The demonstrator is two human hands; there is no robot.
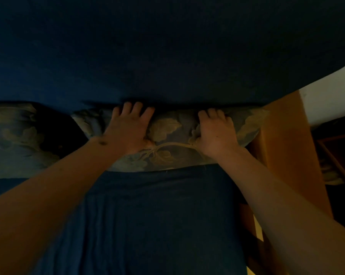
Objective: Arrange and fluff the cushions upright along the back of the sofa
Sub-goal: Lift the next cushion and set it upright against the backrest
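Head camera, dim light: we press both hands onto a leaf-patterned cushion point(167, 135) that stands along the back of a dark blue sofa point(167, 46), its lower edge resting on the blue-covered seat point(157, 215). Our left hand point(128, 130) lies flat on the cushion's top left, its fingers point(137, 111) spread and reaching over the upper edge toward the backrest. Our right hand point(215, 132) grips the top right of the same cushion, fingers point(211, 114) curled together and bunching the fabric. A second cushion point(14, 135) in the same print sits just to the left, a dark gap between the two. A wooden armrest point(287, 139) stands against the cushion's right end.
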